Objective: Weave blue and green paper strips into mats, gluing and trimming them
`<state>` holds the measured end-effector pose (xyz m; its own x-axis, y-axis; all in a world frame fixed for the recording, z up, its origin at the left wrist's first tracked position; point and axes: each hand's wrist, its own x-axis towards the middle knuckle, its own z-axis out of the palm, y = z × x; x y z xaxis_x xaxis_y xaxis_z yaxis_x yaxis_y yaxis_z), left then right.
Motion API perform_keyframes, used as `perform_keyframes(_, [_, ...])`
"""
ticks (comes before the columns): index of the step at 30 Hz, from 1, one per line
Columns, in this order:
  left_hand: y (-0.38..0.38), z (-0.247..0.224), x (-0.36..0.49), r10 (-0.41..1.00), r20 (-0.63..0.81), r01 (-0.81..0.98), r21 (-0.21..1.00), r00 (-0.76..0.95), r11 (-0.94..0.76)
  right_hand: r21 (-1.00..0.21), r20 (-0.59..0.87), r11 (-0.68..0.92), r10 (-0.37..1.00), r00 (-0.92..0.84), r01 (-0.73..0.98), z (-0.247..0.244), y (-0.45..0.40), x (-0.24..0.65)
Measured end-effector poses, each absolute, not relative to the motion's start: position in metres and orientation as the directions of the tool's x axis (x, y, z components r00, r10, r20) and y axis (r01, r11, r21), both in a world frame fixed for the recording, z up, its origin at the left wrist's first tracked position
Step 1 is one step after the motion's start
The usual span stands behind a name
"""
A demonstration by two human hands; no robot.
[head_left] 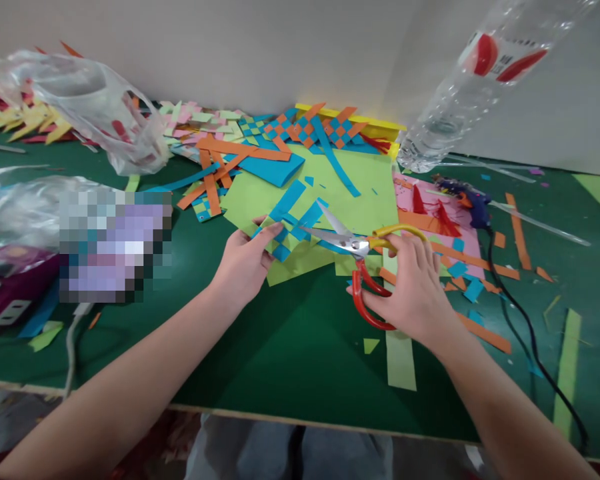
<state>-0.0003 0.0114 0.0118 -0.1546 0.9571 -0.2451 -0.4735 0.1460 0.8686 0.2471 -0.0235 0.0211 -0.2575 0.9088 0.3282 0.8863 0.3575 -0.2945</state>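
Observation:
My left hand [247, 260] pinches a woven piece of blue and light green paper strips [294, 230] above the green table. Loose blue strip ends stick out of the weave toward the upper right. In my right hand [415, 283] are scissors [353, 244] with one yellow and one red handle. Their blades are spread and point left, close to the blue strip ends; whether they touch the paper I cannot tell. Light green paper sheets [350, 173] lie beneath and behind both hands.
Woven orange and blue paper fish [307, 127] lie at the back. On the right are a glue gun [473, 203] with a black cord, a plastic bottle [445, 100] and paper scraps. A plastic bag [100, 100] and a blurred-out phone [120, 247] with a cable are left.

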Motion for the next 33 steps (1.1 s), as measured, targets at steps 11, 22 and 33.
perform_keyframes(11, [0.008,0.010,0.005,0.957,-0.277,-0.503,0.841,-0.087,0.198,-0.083,0.504,0.455,0.787,-0.356,0.887,0.018,-0.022,0.240])
perform_keyframes(22, [0.001,0.013,0.006,0.952,-0.291,-0.381,0.873,0.091,0.304,-0.113,0.527,0.493,0.766,-0.368,0.863,0.016,-0.023,0.241])
perform_keyframes(33, [0.002,0.012,0.006,0.951,-0.301,-0.399,0.866,0.067,0.302,-0.146,0.537,0.518,0.757,-0.373,0.843,0.012,-0.023,0.245])
